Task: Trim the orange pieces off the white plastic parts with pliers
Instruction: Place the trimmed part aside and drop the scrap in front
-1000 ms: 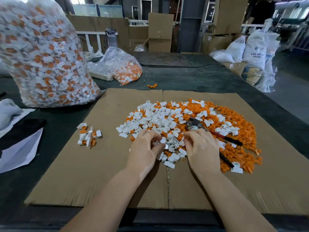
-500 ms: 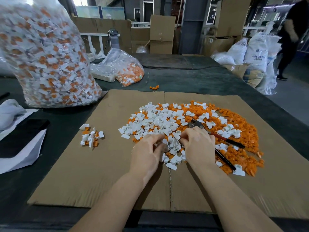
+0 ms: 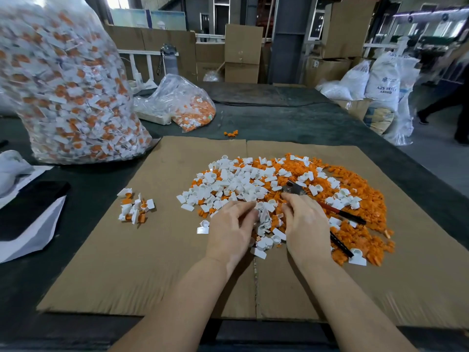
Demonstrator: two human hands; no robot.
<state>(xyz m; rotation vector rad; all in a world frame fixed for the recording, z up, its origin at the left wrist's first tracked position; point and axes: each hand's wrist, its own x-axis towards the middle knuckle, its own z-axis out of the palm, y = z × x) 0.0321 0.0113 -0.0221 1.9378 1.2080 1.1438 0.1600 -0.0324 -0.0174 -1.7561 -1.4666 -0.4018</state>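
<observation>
A heap of white plastic parts (image 3: 236,184) and cut orange pieces (image 3: 360,199) lies on the cardboard sheet (image 3: 152,250). Red-and-black-handled pliers (image 3: 351,216) lie in the heap, their metal head just beyond my right fingertips and their middle hidden under that hand. My left hand (image 3: 229,231) and my right hand (image 3: 308,224) rest side by side on the heap's near edge, fingers loosely bent into the white parts between them. Neither hand grips the pliers. A small cluster of untrimmed parts (image 3: 135,208) lies apart on the left.
A big clear bag of untrimmed parts (image 3: 68,92) stands at back left, a smaller bag (image 3: 182,107) behind the cardboard. Dark and white sheets (image 3: 28,219) lie at the left edge. Boxes and white sacks (image 3: 380,82) stand beyond the table; a person walks at far right.
My hands have drawn a little closer together in the white parts, raking some towards the near edge. The pliers have stayed where they lay. The view has tilted slightly.
</observation>
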